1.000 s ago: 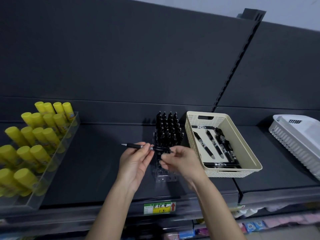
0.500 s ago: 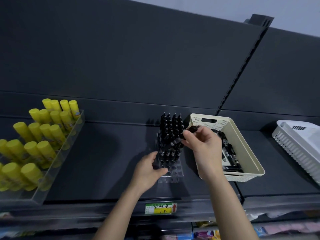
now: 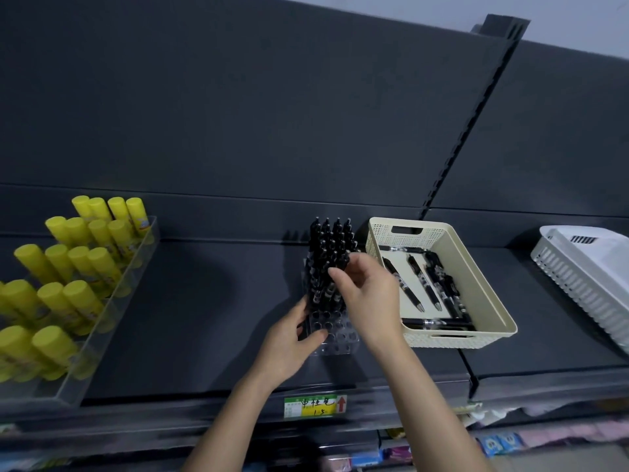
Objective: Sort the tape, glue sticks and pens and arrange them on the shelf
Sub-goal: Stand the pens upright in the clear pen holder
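Centre of frame, on the shelf point(image 3: 204, 318): right hand point(image 3: 367, 294) pinches a black pen point(image 3: 337, 267) by its upper end among the upright ones in the clear pen holder point(image 3: 340, 338); left hand point(image 3: 289, 345) grips the holder's near-left corner, thumb across its top. Pens look light, stiff and slick, so I'd pinch mid-barrel. The loose pens point(image 3: 405, 287) lie in the beige basket point(image 3: 483, 277) just right of the holder.

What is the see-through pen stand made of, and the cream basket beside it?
The pen stand looks like clear, glossy plastic, perhaps acrylic: the dark shelf shows through it. The cream basket looks like matte moulded plastic, with tiny holes patterned through its walls.
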`<state>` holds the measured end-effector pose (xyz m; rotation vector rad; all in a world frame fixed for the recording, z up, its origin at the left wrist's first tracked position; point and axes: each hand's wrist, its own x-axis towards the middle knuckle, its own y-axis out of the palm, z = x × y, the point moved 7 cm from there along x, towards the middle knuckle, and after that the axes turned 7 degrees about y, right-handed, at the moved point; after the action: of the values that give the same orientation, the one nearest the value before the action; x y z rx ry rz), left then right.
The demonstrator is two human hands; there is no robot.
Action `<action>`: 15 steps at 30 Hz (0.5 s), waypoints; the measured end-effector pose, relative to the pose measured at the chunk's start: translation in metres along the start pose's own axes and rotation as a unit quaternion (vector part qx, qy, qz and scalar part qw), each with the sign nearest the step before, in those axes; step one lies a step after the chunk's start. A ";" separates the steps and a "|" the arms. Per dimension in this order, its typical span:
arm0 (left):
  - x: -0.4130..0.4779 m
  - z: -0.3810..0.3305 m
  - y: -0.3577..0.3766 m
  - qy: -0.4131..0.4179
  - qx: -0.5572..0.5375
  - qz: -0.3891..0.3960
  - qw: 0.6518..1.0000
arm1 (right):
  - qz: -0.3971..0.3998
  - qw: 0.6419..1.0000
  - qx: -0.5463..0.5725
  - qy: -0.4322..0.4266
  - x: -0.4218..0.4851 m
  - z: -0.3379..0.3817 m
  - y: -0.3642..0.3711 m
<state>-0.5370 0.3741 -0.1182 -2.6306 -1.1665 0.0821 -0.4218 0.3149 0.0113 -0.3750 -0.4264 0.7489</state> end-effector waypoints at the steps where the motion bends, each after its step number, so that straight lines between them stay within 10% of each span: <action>1: -0.001 0.001 0.000 0.000 -0.003 -0.001 1.000 | 0.000 1.000 -0.002 -0.003 -0.001 -0.001 0.001; 15: -0.001 0.007 0.001 0.004 -0.013 -0.007 1.000 | 0.057 0.992 -0.111 -0.030 -0.011 -0.018 0.029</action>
<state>-0.5380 0.3745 -0.1248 -2.6412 -1.1918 0.0540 -0.4365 0.3239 -0.0197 -0.5899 -0.5509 0.8276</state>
